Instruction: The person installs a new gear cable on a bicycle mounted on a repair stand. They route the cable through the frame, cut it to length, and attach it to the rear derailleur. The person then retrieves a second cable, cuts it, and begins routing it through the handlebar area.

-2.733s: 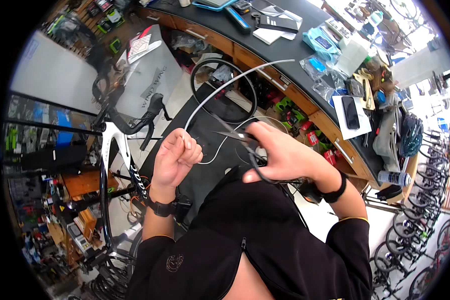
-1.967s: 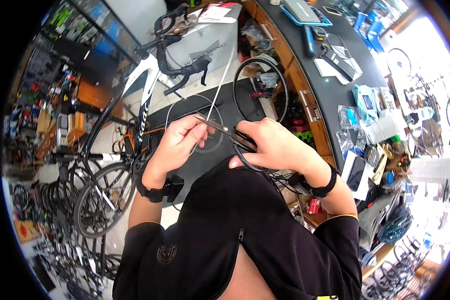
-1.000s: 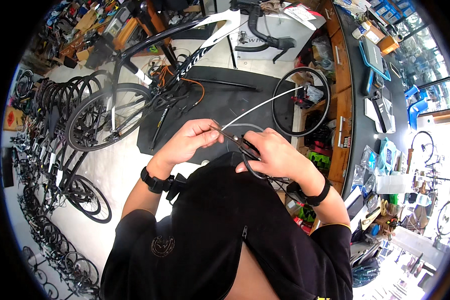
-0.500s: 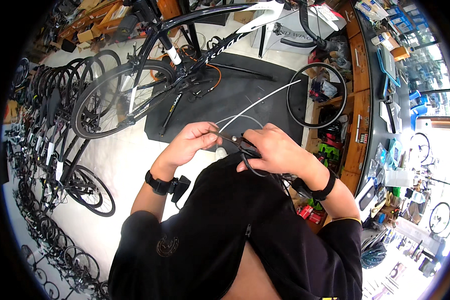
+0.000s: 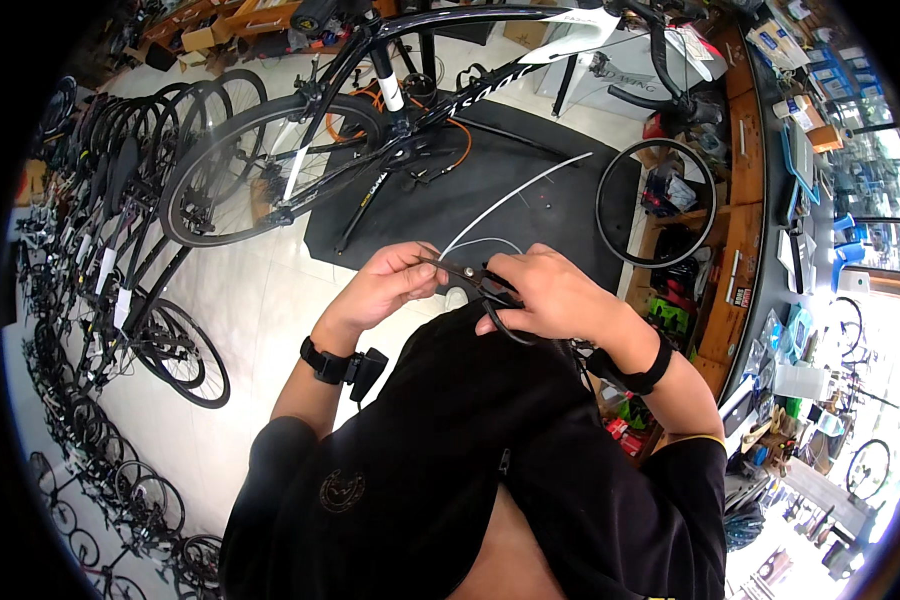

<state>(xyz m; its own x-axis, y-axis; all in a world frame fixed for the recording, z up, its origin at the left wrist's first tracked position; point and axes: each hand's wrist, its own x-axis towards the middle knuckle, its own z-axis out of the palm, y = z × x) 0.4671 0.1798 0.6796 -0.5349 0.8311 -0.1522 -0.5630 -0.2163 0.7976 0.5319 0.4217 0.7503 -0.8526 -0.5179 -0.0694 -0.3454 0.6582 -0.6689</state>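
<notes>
My left hand (image 5: 395,285) is closed in a pinch on a thin white tube (image 5: 515,192), which arcs up and away to the right over the dark mat. A second, thinner grey curve (image 5: 497,240), perhaps part of the same tube, loops between my hands. My right hand (image 5: 555,298) grips a pair of scissors (image 5: 469,272) by the black handles. Their dark blades reach to my left fingertips, beside the pinched tube. Fingers hide the exact spot where blades and tube meet, so I cannot tell if they touch.
Beyond my hands, a black and white road bicycle (image 5: 490,88) is held up over the dark mat (image 5: 560,215). A loose wheel rim (image 5: 600,205) leans by wooden drawers (image 5: 742,190) on the right. Rows of bicycles (image 5: 120,200) line the left. A cluttered counter (image 5: 760,250) runs along the right.
The view has shifted, so the bicycle and loose rim appear farther right. Both hands keep their holds on the tube and scissors, nearly unmoved. The tube's far end has swung slightly.
</notes>
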